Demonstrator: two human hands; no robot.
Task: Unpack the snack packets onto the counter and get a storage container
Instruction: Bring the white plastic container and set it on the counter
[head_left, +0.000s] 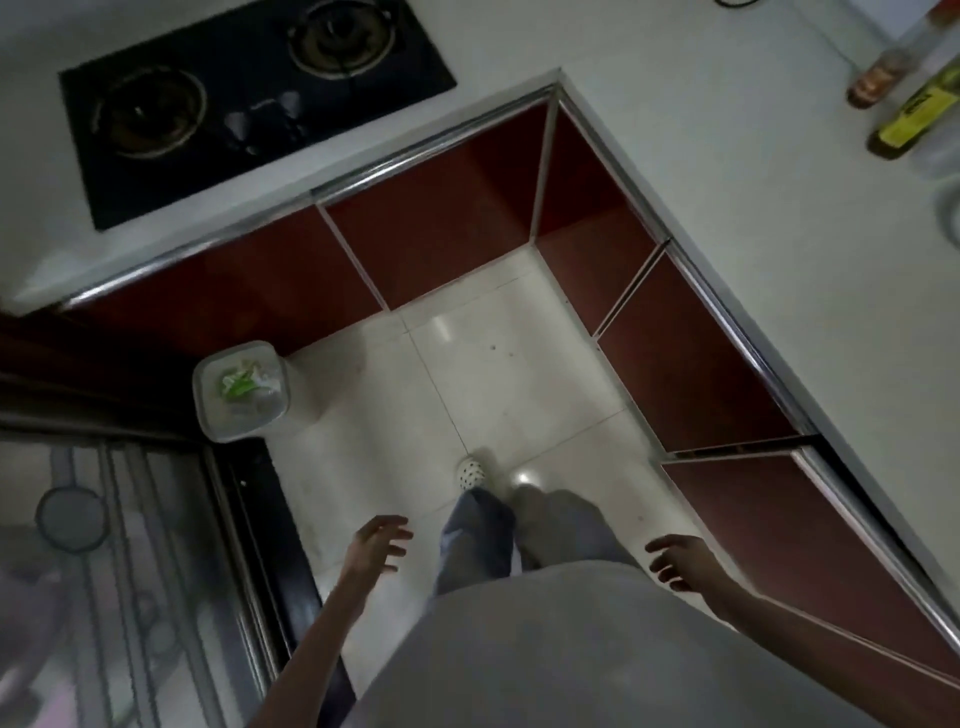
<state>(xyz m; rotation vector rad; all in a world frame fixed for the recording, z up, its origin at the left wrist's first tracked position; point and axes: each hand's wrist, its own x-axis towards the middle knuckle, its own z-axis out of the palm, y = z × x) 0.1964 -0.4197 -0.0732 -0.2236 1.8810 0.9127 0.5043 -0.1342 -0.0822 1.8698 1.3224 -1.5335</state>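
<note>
Grey shirt fabric (597, 654) fills the lower view, with both bare arms reaching out over the tiled floor (519, 364). Left hand (376, 543) and right hand (680, 564) hang with fingers loosely spread, holding nothing. Beyond the left hand, a clear storage container (241, 389) with green-and-white contents stands on the floor against the red cabinet (415, 244), below the white counter (753, 182) carrying the black gas hob (249, 109). No snack packets can be made out on the counter.

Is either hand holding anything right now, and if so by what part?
Nothing is held. The left hand and the right hand both hang free above the floor with fingers loosely spread. The clear container stands untouched on the floor by the cabinets.
</note>
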